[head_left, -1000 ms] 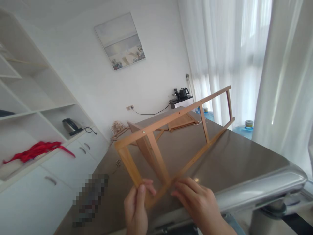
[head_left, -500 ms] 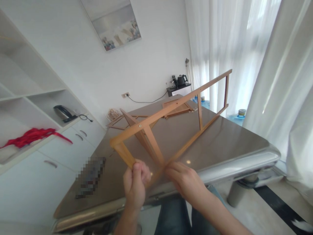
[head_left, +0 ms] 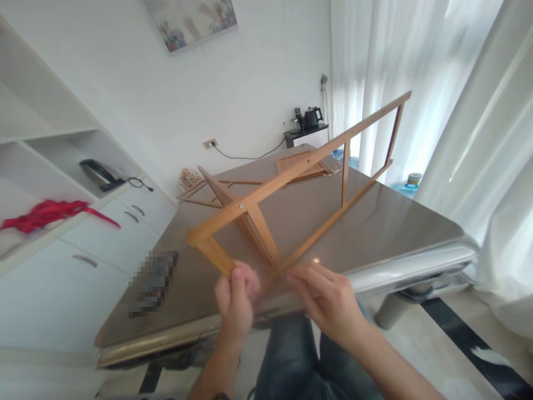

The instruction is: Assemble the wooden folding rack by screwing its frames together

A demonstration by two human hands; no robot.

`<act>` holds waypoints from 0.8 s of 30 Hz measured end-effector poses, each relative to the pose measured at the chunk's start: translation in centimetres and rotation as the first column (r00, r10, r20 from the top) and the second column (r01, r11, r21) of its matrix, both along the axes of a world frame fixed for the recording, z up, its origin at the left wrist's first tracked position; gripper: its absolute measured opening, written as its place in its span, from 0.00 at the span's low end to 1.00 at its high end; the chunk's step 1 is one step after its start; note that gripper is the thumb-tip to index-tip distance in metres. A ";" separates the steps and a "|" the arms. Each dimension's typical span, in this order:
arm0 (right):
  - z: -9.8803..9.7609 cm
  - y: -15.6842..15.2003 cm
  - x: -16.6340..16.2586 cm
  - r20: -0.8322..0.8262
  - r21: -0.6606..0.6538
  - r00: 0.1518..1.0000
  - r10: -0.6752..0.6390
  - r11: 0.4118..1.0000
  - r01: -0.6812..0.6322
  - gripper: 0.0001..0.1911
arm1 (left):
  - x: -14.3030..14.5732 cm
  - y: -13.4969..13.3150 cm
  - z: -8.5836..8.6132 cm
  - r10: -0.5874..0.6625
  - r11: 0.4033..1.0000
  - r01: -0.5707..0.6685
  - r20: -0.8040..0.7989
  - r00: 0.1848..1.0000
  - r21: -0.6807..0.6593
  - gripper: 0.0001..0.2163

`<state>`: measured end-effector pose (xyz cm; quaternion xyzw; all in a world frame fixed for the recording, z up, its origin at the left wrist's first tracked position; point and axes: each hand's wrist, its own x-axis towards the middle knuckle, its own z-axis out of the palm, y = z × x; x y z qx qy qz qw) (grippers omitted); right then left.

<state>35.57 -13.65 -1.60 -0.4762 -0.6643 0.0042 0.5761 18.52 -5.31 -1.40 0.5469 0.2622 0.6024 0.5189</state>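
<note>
A long wooden ladder-like frame (head_left: 291, 172) is held tilted above the brown table (head_left: 387, 222), its far end raised toward the curtains. My left hand (head_left: 236, 294) is closed round the frame's near corner. My right hand (head_left: 328, 297) has its fingers pinched on the lower rail beside it. A slanted wooden piece (head_left: 260, 228) is joined to the frame's top rail by a screw.
More wooden frame parts (head_left: 302, 165) lie at the table's far end, and a bundle of sticks (head_left: 189, 179) lies at the back left. A blurred dark object (head_left: 153, 283) lies on the table's left. White cabinets with a kettle (head_left: 96, 173) and red cloth (head_left: 45, 214) stand left. Curtains hang on the right.
The view has dropped and pulled back, showing my legs and the table's front edge. The frame's far end has risen. Both hands keep their hold at the near end.
</note>
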 end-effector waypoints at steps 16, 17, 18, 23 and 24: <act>9.4 3.7 -0.7 -0.096 0.292 0.988 -0.121 0.945 0.144 0.05 | -0.8 1.9 8.9 0.060 0.942 -0.038 -0.055 0.997 0.333 0.24; 9.6 3.9 -0.9 -0.086 0.304 0.988 -0.125 0.941 0.146 0.05 | -0.5 1.9 9.4 0.051 0.943 -0.032 -0.047 0.998 0.331 0.24; 9.7 4.1 -1.0 -0.073 0.313 0.989 -0.132 0.938 0.149 0.05 | -0.1 1.9 9.8 0.046 0.945 -0.031 -0.039 0.998 0.325 0.22; 9.7 4.9 -1.1 0.019 0.368 0.974 -0.226 0.907 0.203 0.07 | 1.1 1.5 9.6 0.050 0.957 -0.054 0.021 0.999 0.286 0.17; 9.7 4.9 -1.0 0.033 0.380 0.968 -0.250 0.898 0.219 0.07 | 1.2 1.4 9.4 0.040 0.958 -0.048 0.034 0.999 0.281 0.16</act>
